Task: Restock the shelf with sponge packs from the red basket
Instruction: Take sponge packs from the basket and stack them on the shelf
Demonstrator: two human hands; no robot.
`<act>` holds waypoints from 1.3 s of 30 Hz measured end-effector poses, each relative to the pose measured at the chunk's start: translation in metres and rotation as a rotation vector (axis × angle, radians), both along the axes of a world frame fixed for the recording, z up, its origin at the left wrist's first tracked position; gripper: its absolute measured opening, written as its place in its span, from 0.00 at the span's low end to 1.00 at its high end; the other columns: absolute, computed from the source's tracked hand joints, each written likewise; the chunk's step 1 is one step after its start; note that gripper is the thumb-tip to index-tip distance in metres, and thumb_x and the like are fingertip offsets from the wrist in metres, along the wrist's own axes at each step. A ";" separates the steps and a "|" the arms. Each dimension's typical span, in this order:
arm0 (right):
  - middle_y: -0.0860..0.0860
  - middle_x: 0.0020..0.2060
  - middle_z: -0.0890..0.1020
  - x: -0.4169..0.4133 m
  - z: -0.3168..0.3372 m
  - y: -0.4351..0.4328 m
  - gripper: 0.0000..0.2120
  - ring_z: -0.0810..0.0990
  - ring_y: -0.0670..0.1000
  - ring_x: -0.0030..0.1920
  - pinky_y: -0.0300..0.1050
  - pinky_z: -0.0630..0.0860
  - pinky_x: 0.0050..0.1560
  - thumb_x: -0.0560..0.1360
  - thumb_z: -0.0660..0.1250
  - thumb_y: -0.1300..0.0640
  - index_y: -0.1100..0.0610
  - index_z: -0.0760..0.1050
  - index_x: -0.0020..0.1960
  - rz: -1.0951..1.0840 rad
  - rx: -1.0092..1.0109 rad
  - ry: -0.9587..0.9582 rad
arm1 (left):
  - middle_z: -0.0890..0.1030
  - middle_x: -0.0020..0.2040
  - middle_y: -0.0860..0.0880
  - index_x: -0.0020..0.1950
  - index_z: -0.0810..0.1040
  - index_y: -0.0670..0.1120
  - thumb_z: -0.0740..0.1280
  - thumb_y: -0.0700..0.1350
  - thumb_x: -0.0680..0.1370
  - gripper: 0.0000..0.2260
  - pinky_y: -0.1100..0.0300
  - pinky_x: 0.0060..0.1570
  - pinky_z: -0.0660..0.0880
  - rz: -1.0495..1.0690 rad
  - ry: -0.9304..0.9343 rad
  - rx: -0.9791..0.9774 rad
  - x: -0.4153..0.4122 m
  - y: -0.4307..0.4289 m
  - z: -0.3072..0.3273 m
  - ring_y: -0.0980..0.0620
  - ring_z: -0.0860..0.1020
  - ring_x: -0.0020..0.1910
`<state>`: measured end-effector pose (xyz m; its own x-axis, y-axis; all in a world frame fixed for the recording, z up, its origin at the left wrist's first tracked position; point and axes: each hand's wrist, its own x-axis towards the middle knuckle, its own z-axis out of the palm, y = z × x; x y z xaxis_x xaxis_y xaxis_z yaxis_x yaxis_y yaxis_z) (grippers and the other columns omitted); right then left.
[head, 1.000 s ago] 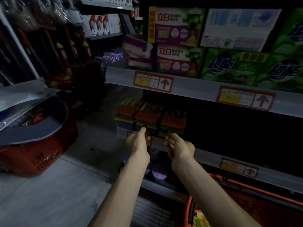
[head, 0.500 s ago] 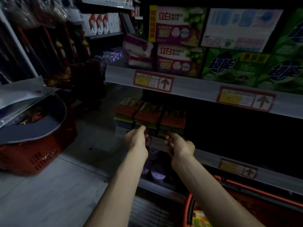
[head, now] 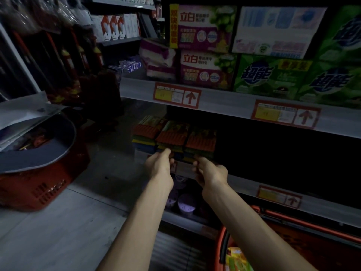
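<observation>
Three stacks of sponge packs [head: 172,136] with orange ribbed tops stand at the left end of the middle shelf [head: 244,185]. My left hand [head: 159,166] is at the front of the middle stack, thumb up against it and fingers curled on a lower pack. My right hand [head: 212,172] is at the front of the right stack, its fingers curled on a lower pack's edge. The red basket [head: 293,229] sits on the floor at the lower right, below my right arm, with yellow-green packs [head: 236,259] showing inside.
A second red basket [head: 39,184] stands on the floor at the left, covered by grey sheets. Detergent boxes [head: 207,71] fill the shelf above. Round purple tubs [head: 186,205] sit on the bottom shelf under my hands. The middle shelf right of the sponges is dark.
Both hands have edged a little forward and up toward the sponge stacks. The stacks look unchanged.
</observation>
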<state>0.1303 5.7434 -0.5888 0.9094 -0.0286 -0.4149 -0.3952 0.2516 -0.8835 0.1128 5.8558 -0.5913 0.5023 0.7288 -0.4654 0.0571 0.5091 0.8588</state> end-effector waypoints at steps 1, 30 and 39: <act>0.53 0.34 0.83 -0.001 0.001 -0.002 0.06 0.80 0.49 0.31 0.42 0.73 0.32 0.79 0.70 0.61 0.61 0.80 0.44 0.020 0.003 0.005 | 0.83 0.39 0.47 0.44 0.80 0.44 0.72 0.41 0.79 0.04 0.61 0.29 0.67 -0.004 0.003 0.005 -0.001 0.000 0.000 0.53 0.80 0.37; 0.42 0.43 0.86 -0.086 0.037 -0.379 0.06 0.83 0.39 0.42 0.41 0.80 0.44 0.75 0.76 0.50 0.49 0.85 0.51 0.845 -1.128 -0.552 | 0.83 0.48 0.60 0.51 0.83 0.56 0.69 0.45 0.82 0.06 0.67 0.42 0.74 -1.113 -0.073 1.082 -0.131 -0.220 0.024 0.63 0.80 0.42; 0.46 0.42 0.83 -0.082 0.021 -0.471 0.13 0.80 0.45 0.40 0.42 0.77 0.42 0.78 0.70 0.43 0.49 0.83 0.56 0.899 -1.364 -0.117 | 0.78 0.53 0.59 0.61 0.79 0.58 0.69 0.49 0.81 0.09 0.55 0.49 0.78 -1.299 0.011 1.209 -0.120 -0.285 -0.047 0.60 0.79 0.50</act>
<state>0.0481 5.2729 -0.5679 0.8580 0.2302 -0.4592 0.1064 -0.9542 -0.2795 -0.0071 5.5710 -0.6379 0.9810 -0.1918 -0.0273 -0.1221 -0.7214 0.6817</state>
